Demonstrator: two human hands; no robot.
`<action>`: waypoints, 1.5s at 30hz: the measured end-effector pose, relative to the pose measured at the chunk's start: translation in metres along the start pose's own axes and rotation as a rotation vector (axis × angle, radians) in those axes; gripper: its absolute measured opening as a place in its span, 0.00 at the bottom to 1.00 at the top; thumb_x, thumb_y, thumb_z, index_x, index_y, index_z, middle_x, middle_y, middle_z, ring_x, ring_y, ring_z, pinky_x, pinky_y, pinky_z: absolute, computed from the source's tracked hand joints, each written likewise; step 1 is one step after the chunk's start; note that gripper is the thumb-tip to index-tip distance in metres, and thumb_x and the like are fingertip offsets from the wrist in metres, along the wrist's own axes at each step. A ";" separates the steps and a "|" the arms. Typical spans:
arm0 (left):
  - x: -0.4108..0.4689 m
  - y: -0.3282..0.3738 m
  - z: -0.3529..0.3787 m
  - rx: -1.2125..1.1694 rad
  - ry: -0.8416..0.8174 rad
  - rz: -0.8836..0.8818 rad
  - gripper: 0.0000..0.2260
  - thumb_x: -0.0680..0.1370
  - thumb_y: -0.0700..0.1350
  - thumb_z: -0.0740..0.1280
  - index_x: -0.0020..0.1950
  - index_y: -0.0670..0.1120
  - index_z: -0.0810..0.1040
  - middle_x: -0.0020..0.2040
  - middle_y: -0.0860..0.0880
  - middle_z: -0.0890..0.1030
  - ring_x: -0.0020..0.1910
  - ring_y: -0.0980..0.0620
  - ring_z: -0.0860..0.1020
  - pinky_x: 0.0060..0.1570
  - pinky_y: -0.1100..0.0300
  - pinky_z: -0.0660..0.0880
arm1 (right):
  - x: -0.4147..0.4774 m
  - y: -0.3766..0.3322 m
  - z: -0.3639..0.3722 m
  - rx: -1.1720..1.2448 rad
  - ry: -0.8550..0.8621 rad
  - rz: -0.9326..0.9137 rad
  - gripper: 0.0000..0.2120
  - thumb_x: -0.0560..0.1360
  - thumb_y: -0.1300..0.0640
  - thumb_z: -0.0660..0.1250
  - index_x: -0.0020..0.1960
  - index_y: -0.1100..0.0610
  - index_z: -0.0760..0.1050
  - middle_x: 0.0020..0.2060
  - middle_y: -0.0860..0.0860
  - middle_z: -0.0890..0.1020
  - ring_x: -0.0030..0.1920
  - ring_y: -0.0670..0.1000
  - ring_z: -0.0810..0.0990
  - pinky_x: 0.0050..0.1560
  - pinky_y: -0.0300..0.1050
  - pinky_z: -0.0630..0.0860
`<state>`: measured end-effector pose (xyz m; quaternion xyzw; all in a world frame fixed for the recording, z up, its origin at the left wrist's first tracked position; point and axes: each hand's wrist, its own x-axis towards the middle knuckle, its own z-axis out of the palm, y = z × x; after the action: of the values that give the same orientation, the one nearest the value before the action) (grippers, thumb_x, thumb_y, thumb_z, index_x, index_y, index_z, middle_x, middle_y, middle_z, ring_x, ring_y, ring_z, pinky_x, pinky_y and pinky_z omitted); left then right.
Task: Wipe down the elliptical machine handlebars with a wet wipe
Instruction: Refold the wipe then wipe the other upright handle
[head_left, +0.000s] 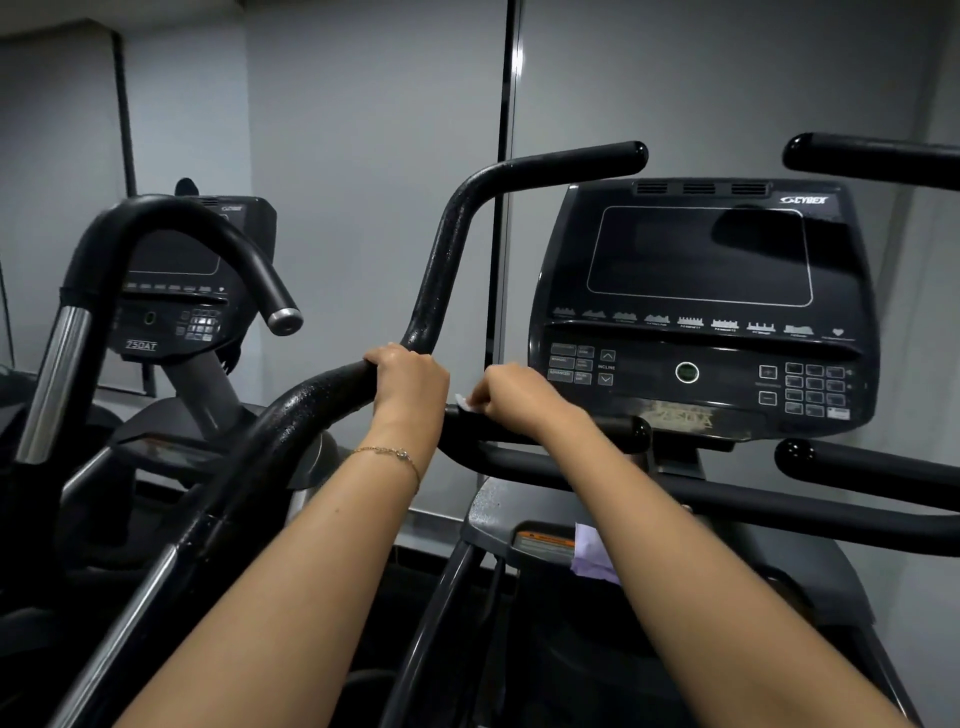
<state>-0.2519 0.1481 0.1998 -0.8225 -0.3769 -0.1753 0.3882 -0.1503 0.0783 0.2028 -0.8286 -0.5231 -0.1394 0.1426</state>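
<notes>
The left hand clenches around the curved handlebar, which climbs toward one o'clock. Just beside it, the wet wipe peeks out at nine o'clock of the right hand, whose curled fingers pinch it against the short handlebar. That bar runs nine to three o'clock, so the right hand, the one on it, likely slides toward three o'clock.
</notes>
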 end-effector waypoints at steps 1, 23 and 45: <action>0.001 0.001 0.000 -0.001 -0.004 0.000 0.14 0.77 0.35 0.60 0.61 0.40 0.75 0.55 0.44 0.79 0.55 0.42 0.76 0.55 0.50 0.73 | -0.001 -0.001 0.000 -0.021 0.010 -0.011 0.14 0.77 0.49 0.62 0.51 0.56 0.82 0.47 0.57 0.84 0.47 0.59 0.80 0.50 0.48 0.77; 0.033 -0.017 -0.039 -0.154 -0.149 0.005 0.13 0.76 0.38 0.61 0.60 0.43 0.76 0.54 0.47 0.80 0.49 0.47 0.81 0.47 0.54 0.80 | -0.041 0.061 -0.080 0.419 0.261 0.258 0.10 0.75 0.64 0.61 0.49 0.59 0.81 0.44 0.57 0.82 0.39 0.49 0.78 0.31 0.35 0.72; 0.131 -0.007 -0.027 -0.742 0.006 -0.388 0.13 0.77 0.35 0.60 0.62 0.40 0.71 0.55 0.43 0.76 0.52 0.45 0.79 0.42 0.56 0.75 | 0.117 0.112 -0.205 -0.330 0.869 0.132 0.14 0.79 0.60 0.57 0.60 0.60 0.76 0.55 0.55 0.77 0.55 0.55 0.72 0.52 0.43 0.68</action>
<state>-0.1710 0.1938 0.2968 -0.8197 -0.4351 -0.3717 0.0263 -0.0174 0.0511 0.4257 -0.7367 -0.3319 -0.5453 0.2232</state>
